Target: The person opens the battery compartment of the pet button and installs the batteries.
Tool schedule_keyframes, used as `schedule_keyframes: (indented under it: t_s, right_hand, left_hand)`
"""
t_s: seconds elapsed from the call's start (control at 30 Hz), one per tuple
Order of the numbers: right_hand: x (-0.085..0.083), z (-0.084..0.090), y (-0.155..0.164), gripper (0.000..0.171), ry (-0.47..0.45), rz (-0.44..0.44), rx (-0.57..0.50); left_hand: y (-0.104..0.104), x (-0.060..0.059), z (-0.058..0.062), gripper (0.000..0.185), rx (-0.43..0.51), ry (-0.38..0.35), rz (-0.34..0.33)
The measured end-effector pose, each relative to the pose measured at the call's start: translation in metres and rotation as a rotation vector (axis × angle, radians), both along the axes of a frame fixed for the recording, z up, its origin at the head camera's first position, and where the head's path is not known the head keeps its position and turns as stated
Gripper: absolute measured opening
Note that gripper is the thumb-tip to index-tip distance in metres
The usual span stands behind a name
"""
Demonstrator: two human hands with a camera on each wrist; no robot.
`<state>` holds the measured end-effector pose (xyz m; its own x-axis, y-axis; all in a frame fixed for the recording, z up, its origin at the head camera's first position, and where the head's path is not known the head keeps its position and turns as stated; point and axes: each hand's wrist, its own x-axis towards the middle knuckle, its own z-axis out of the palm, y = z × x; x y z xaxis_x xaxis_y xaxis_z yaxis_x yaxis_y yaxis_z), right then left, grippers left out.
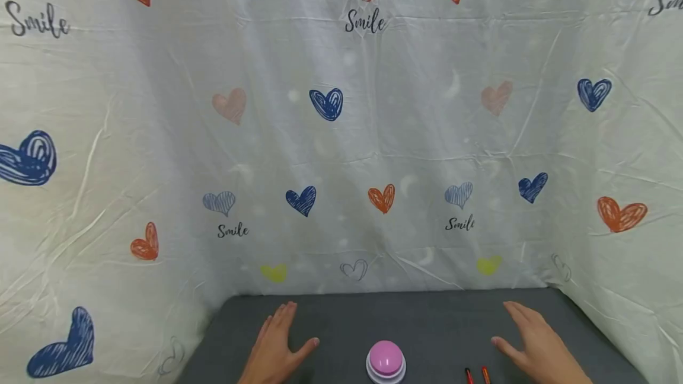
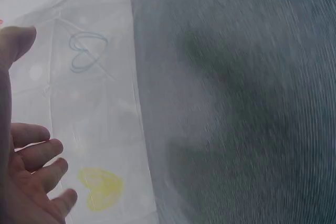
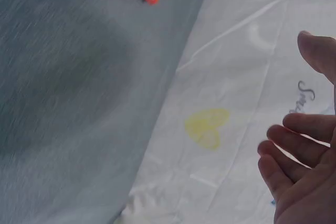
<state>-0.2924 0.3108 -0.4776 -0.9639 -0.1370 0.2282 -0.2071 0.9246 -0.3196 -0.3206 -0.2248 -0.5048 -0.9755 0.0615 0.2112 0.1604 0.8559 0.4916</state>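
Observation:
My left hand (image 1: 276, 348) is held over the left side of the dark grey table (image 1: 427, 319), fingers extended and thumb spread toward the middle. On the right side my right hand (image 1: 539, 345) has the same pose, thumb pointing inward. Neither hand holds anything. Between them, at the bottom of the head view, sits a pink dome button (image 1: 386, 357) on a round white base. Two slim stick-like things lie nearer the right hand: a red one with a black tip (image 1: 469, 376) and an orange one with a red tip (image 1: 485, 374). The frame edge cuts off their lower parts.
A white cloth (image 1: 341, 135) printed with hearts and the word "Smile" hangs behind the table and along both sides. In the left wrist view the table's edge meets the cloth beside a yellow heart (image 2: 102, 188).

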Motion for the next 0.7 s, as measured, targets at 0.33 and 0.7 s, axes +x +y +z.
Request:
schedule_keyframes:
  t_s: [0.33, 0.7]
  right_hand:
    - [-0.015, -0.003, -0.050, 0.082, -0.015, 0.103, -0.148]
    - [-0.033, -0.033, -0.102, 0.075, -0.055, 0.297, -0.252]
  left_hand:
    - [0.032, -0.004, -0.006, 0.094, 0.174, 0.045, -0.176]
    - [0.058, -0.054, -0.094, 0.093, 0.236, 0.025, -0.333]
